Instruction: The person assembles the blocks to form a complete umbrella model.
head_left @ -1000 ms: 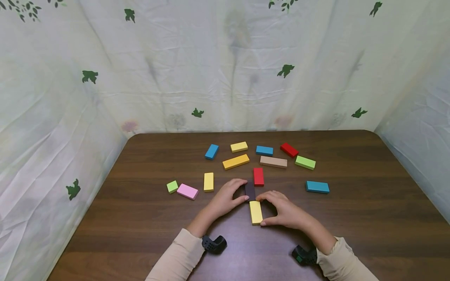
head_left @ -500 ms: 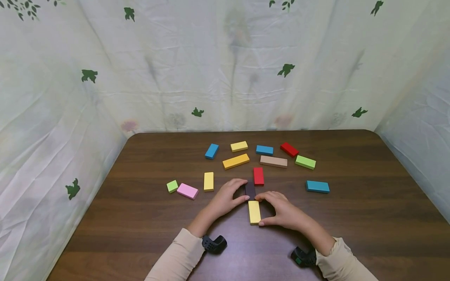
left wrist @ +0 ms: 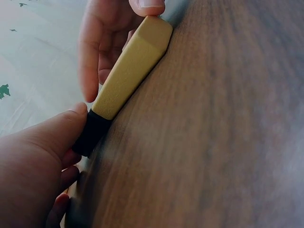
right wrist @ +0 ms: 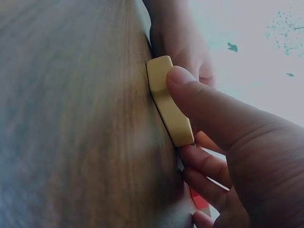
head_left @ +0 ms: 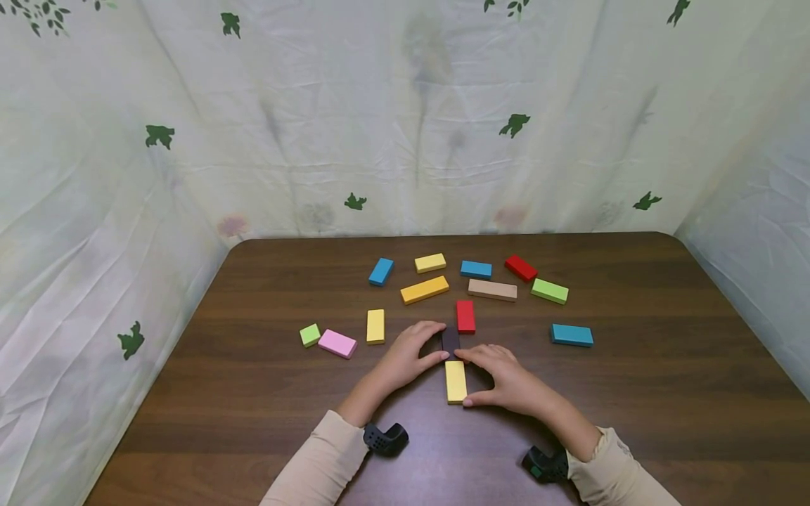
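The left hand (head_left: pixel 408 355) gripped a black block (head_left: pixel 451 341); the right hand (head_left: pixel 510 383) pinched a yellow block (head_left: pixel 455 383) touching it.

A creased white fabric backdrop (head_left: pixel 354 133) hangs across the far side, printed with scattered dark green bird-like motifs (head_left: pixel 515 125), leafy sprigs (head_left: pixel 44 15) along the top and faded pink and grey blotches (head_left: pixel 233 226) lower down. Similar pale cloth encloses both sides — the left-hand panel (head_left: pixel 63 295) crossed by long slanting folds, the right-hand panel (head_left: pixel 753 211) cooler and bluish in tone. Between them sits a dark brown wood-grain counter (head_left: pixel 658 351), its far corners rounded and its grain running from side to side, with soft light leaving a faint purplish sheen (head_left: pixel 443 471) near the front — its source out of view.
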`<move>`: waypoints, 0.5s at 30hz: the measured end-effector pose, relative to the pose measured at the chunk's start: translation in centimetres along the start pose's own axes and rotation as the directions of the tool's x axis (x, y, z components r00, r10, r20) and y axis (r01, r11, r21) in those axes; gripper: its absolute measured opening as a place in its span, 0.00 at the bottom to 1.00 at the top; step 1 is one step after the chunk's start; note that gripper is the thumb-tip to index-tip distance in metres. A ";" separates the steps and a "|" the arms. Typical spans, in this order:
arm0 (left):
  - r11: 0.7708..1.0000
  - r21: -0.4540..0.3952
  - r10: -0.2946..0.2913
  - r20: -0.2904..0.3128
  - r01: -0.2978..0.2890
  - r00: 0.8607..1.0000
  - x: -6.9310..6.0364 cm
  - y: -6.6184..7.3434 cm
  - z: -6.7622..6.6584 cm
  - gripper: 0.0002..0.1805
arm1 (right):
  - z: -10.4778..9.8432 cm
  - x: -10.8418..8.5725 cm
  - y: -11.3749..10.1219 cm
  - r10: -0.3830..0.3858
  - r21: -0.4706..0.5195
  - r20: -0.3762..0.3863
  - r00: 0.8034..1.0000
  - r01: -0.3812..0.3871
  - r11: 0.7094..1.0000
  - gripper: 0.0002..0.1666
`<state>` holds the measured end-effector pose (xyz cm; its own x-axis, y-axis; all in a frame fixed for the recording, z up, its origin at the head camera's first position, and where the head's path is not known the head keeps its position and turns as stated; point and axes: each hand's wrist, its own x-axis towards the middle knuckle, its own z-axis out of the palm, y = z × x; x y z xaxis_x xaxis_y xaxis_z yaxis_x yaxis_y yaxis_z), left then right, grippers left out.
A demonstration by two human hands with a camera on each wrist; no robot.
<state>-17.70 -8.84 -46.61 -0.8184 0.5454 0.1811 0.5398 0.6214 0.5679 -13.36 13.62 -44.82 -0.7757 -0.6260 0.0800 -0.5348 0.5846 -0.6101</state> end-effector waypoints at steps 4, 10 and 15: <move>1.000 -0.003 0.004 -0.002 -0.004 1.000 -0.1 0.0 0.0 0.27 | 0.1 0.0 0.1 -0.007 -0.009 0.005 1.000 0.007 1.000 0.45; 1.000 -0.011 0.011 0.003 -0.010 1.000 -0.1 0.0 -0.1 0.27 | 0.2 0.0 0.2 -0.004 -0.013 -0.008 1.000 0.004 1.000 0.45; 1.000 -0.031 0.004 0.047 -0.002 0.999 -0.1 -0.1 -0.4 0.32 | 0.3 0.0 0.3 -0.005 -0.021 -0.021 1.000 0.004 1.000 0.45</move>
<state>-17.71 -9.21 -46.37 -0.8062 0.5736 0.1449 0.5352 0.6026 0.5920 -13.43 13.59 -45.23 -0.7802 -0.6176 0.0995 -0.5448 0.5926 -0.5933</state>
